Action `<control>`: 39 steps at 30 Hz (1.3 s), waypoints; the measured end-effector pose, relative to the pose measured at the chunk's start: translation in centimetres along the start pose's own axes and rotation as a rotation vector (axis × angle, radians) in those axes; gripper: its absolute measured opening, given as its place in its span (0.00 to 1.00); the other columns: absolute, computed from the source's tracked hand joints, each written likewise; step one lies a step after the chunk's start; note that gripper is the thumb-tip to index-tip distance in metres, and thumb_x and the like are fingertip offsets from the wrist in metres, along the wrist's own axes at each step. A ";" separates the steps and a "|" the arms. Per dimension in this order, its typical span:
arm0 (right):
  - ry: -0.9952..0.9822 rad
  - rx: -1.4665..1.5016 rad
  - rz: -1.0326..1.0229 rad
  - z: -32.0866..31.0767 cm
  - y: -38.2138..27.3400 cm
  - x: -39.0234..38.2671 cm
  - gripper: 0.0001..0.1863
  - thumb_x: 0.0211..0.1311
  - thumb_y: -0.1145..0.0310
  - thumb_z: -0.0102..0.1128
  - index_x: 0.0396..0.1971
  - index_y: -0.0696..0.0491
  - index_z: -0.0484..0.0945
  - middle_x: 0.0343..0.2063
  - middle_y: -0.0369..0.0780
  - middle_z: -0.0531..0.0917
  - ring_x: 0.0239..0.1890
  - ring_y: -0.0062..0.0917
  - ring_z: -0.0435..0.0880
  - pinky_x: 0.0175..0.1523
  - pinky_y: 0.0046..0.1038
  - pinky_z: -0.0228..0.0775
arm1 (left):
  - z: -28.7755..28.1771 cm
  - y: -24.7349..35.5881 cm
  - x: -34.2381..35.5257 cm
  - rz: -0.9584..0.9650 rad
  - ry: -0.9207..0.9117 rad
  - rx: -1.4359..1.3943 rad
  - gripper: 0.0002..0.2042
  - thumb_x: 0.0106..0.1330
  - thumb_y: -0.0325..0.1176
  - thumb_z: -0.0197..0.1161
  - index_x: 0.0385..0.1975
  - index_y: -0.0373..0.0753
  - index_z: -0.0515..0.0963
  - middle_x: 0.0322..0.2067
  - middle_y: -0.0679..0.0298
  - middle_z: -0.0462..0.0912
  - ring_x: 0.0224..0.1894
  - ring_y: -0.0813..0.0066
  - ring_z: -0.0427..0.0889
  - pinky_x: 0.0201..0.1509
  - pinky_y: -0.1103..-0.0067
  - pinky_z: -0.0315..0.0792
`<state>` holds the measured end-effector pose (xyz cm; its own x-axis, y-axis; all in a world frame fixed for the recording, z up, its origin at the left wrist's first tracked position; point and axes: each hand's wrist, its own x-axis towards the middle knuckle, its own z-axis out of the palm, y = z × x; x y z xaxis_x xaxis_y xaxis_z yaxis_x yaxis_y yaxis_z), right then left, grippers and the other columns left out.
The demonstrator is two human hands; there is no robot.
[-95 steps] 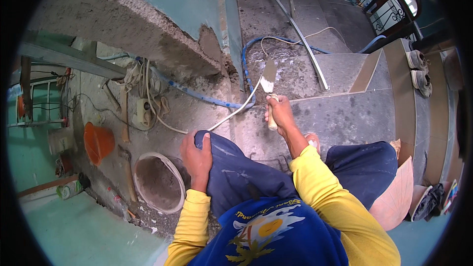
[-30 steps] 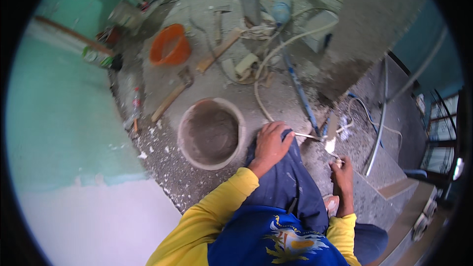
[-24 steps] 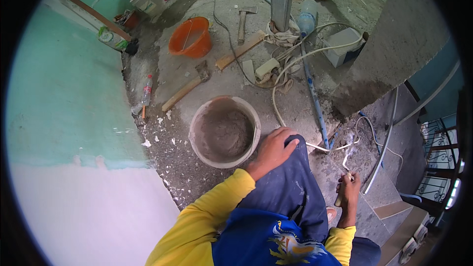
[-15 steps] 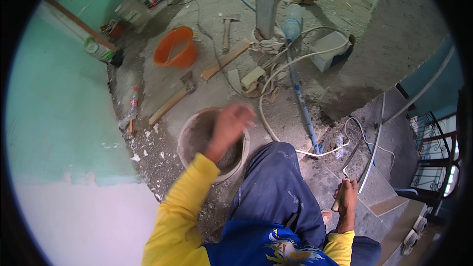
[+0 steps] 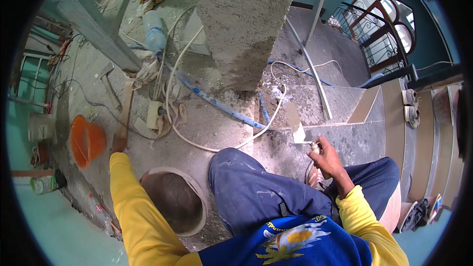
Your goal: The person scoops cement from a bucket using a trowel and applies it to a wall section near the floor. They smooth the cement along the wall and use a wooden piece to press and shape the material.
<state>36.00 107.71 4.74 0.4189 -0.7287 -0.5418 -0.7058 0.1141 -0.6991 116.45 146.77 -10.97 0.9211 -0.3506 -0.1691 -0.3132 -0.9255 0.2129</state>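
My right hand (image 5: 324, 157) is closed on the handle of a trowel (image 5: 298, 130), whose blade points forward over the tiled floor in front of my knees. My left arm (image 5: 138, 202) stretches forward past the left side of a pale bucket (image 5: 187, 214) holding grey mix. My left hand (image 5: 119, 145) is mostly behind the yellow sleeve, close to a wooden board (image 5: 124, 113) and right of an orange bucket (image 5: 83, 140); its fingers are too hidden to read.
Cables (image 5: 201, 145), a blue pipe (image 5: 212, 101), a water bottle (image 5: 153, 32) and a hammer (image 5: 112, 91) lie about. Metal posts (image 5: 93, 34) and a rough concrete column (image 5: 236, 19) stand ahead. Shoes (image 5: 411, 113) sit on steps at right, below a railing (image 5: 374, 44).
My left hand has left my knee, passed over the pale bucket and moved farther forward and left. The view has swung back to the right. My right hand still holds the trowel.
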 end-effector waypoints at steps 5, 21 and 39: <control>0.026 -0.431 -0.136 0.4 -2.8 -1.3 0.20 0.67 0.63 0.70 0.51 0.57 0.74 0.30 0.48 0.81 0.31 0.42 0.82 0.39 0.42 0.74 | 0.5 2.3 -3.3 0.118 -0.254 0.284 0.22 0.76 0.46 0.58 0.57 0.34 0.81 0.53 0.43 0.85 0.52 0.43 0.85 0.56 0.59 0.78; -0.553 -0.730 -1.008 12.6 -25.2 -4.2 0.14 0.73 0.61 0.64 0.46 0.56 0.75 0.39 0.50 0.83 0.42 0.51 0.85 0.44 0.48 0.76 | -12.0 -0.2 -36.2 -0.463 0.173 -0.764 0.21 0.74 0.34 0.65 0.67 0.47 0.80 0.47 0.59 0.89 0.43 0.69 0.88 0.35 0.72 0.84; -0.788 -1.292 -1.436 25.3 -24.9 -2.4 0.12 0.70 0.63 0.60 0.40 0.54 0.88 0.39 0.48 0.91 0.48 0.41 0.91 0.52 0.40 0.82 | -9.2 13.1 -45.0 -0.396 0.570 -1.135 0.16 0.71 0.39 0.73 0.43 0.28 0.88 0.41 0.60 0.90 0.45 0.74 0.84 0.56 0.76 0.76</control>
<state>67.01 123.70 11.71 0.7608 0.5652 -0.3188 0.5088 -0.8245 -0.2477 73.03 151.74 8.25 0.9594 0.2790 -0.0407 0.1055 -0.2213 0.9695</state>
